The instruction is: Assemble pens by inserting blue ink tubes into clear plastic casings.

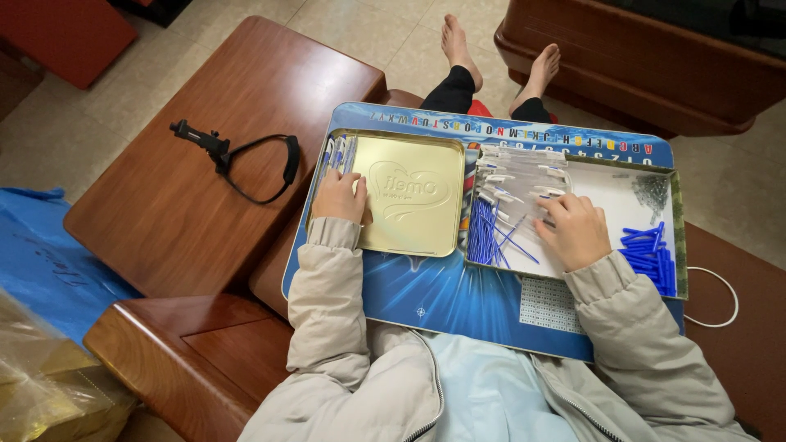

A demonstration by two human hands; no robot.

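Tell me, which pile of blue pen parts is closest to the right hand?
The thin blue refills left of the right hand; the stubby blue caps lie farther away.

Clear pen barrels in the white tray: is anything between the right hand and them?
Nothing visible. The right hand already rests in the white tray, fingers on the clear pen barrels, with the blue refills beside them. The left hand lies apart on the gold tin lid.

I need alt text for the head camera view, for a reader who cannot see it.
A seated person's left hand rests on a gold metal tray, and the right hand reaches into a white box of blue pen parts, on a blue lap board.
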